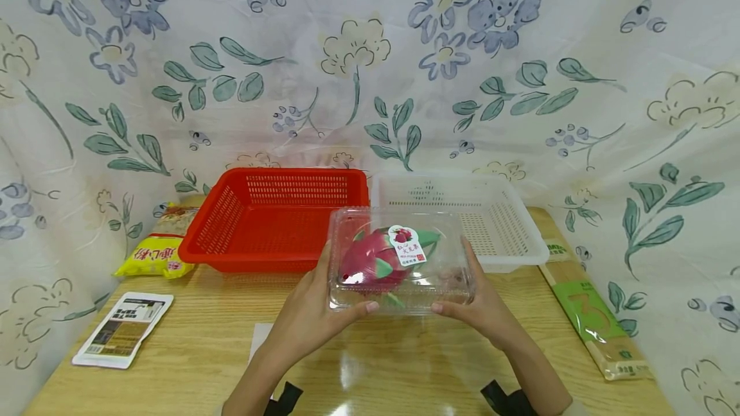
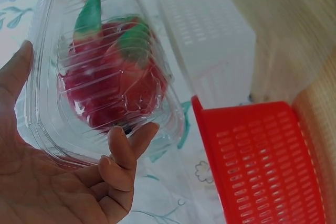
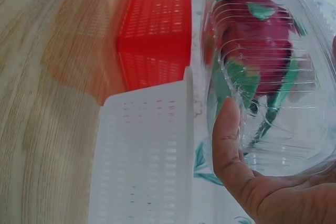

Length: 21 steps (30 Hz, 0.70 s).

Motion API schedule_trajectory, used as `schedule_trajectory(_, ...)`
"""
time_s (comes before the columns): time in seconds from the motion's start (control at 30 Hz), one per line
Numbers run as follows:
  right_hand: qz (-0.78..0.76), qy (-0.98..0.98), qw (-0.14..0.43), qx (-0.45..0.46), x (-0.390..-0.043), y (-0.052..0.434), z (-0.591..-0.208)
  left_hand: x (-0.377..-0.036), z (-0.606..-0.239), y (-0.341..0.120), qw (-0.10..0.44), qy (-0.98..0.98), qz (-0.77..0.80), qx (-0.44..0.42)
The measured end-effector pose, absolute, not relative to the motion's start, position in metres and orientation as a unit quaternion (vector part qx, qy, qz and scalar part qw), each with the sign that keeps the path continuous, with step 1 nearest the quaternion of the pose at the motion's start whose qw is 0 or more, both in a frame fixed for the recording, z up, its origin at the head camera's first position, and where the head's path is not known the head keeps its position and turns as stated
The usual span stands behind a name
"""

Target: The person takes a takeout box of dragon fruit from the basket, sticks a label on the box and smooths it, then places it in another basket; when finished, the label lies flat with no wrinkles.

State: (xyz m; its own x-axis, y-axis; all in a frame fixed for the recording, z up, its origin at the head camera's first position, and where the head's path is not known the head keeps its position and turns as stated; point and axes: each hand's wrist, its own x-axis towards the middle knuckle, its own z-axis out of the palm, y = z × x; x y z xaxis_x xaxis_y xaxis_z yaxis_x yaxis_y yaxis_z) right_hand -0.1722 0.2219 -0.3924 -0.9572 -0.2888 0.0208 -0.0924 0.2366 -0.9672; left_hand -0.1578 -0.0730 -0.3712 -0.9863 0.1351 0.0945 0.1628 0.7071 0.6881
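Observation:
A clear plastic clamshell box (image 1: 401, 259) with a pink dragon fruit (image 1: 372, 260) and a label inside is held above the wooden table (image 1: 202, 345). My left hand (image 1: 312, 313) grips its left end and my right hand (image 1: 480, 303) grips its right end, thumbs on the near edge. In the left wrist view the box (image 2: 105, 66) rests against my left palm and curled fingers (image 2: 123, 153). The right wrist view shows the box (image 3: 268, 72) against my right thumb (image 3: 228, 140). A red basket (image 1: 277, 220) and a white basket (image 1: 462, 217) stand just behind the box.
A yellow snack bag (image 1: 153, 255) lies left of the red basket. A flat white packet (image 1: 124, 329) lies at the near left. A long green-labelled noodle pack (image 1: 590, 310) runs along the right edge. Flowered cloth (image 1: 370, 69) hangs all around.

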Motion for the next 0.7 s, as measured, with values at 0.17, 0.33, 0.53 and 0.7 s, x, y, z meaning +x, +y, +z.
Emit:
schedule_trajectory(0.17, -0.604, 0.784, 0.076, -0.122, -0.175, 0.222, -0.394, -0.160, -0.371, -0.072, 0.022, -0.922, -0.377, -0.084)
schedule_trajectory(0.33, -0.608, 0.781, 0.069, -0.125, -0.176, 0.222, -0.395, -0.161, -0.371, -0.072, 0.017, -0.922, -0.378, -0.079)
schedule_trajectory(0.53, -0.610, 0.779, 0.061, -0.131, -0.180, 0.224, -0.396, -0.164, -0.369, -0.071, 0.018, -0.921, -0.380, -0.078)
schedule_trajectory(0.7, -0.607, 0.781, 0.057, -0.136, -0.183, 0.226, -0.397, -0.165, -0.370, -0.069, 0.021, -0.920, -0.382, -0.081)
